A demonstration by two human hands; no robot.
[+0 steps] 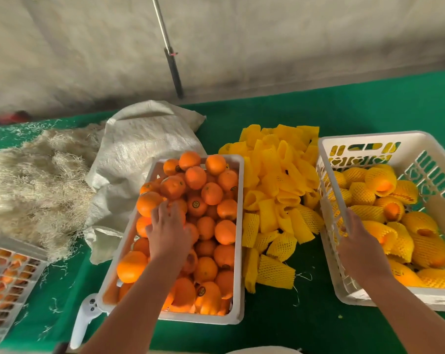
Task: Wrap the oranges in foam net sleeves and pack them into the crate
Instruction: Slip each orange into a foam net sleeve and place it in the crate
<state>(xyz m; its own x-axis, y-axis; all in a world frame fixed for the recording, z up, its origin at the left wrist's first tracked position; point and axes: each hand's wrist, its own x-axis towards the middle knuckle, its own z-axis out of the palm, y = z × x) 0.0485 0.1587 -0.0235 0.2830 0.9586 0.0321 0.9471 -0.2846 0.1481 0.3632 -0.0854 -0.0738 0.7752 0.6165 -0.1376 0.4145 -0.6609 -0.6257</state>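
We see the bare oranges heaped in a white plastic tray at the middle of the green surface, some of them carrying small dark stickers. The left hand lies palm down on top of this heap, its fingers spread and slightly bent over the fruit near the tray's left side; we cannot tell whether they have actually closed round any one orange.

Just right of the tray lies a loose pile of yellow foam net sleeves, spilling from the far side of the surface towards the near one. Right of that pile stands the white slotted crate, and inside it lie the wrapped oranges, each in a yellow sleeve with orange peel showing at the open ends. The right hand hangs over the crate's left wall, fingers held fairly straight and close together, holding nothing that we can make out.

Behind and left of the tray a white woven sack lies crumpled, and beyond it sits a mound of pale shredded straw. At the left edge another white crate holds more fruit. A white handheld controller rests by the tray's near left corner.
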